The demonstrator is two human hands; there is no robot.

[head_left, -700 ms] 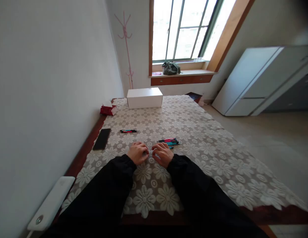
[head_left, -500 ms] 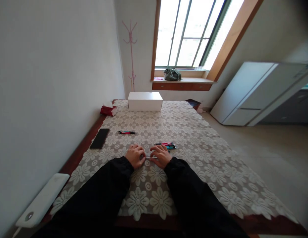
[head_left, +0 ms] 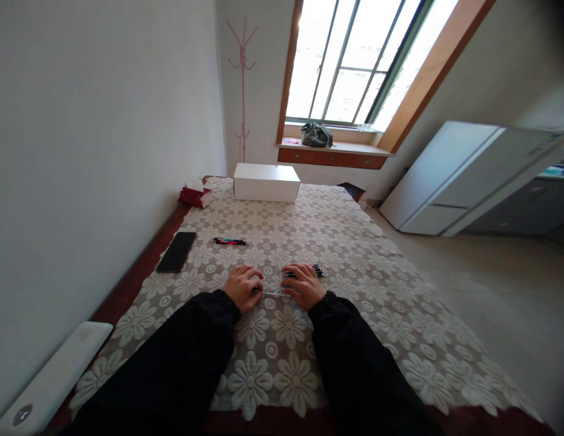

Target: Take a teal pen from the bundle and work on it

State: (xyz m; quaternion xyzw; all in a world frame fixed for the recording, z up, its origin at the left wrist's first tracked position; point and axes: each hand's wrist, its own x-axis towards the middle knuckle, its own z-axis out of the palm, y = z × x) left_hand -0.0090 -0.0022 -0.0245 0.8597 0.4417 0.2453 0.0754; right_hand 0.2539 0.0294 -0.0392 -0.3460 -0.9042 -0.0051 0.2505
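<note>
Table [head_left: 140, 269]: a dark red wooden edge frames a flowered cloth [head_left: 377, 284] covering most of the top.
Window [head_left: 345, 72]: daylight pours in beyond the far edge.
Refrigerator [head_left: 445, 175]: a white unit stands on the floor, well apart from the right edge.
White box [head_left: 266, 184]: closed, it sits by the far edge, left of centre.
White device [head_left: 59, 375]: long and rounded, it lies beside the near left corner.
Phone [head_left: 177, 252]: black, screen dark, it rests near the left edge.
Left hand [head_left: 243, 287]: near the middle of the near edge, thumb and fingers pinch a thin pale rod [head_left: 275, 294].
Right hand [head_left: 304, 286]: fingers curl at the rod's other end; whether they are clamped on it cannot be told.
Red packet [head_left: 194, 197]: it lies at the far left corner.
Pen pile [head_left: 318, 272]: just beyond the right hand, partly hidden by it.
Pen pair [head_left: 231, 241]: side by side, between phone and pile.
Rod: spanning the gap between the hands, seemingly a pen part, though too small to be sure.
</note>
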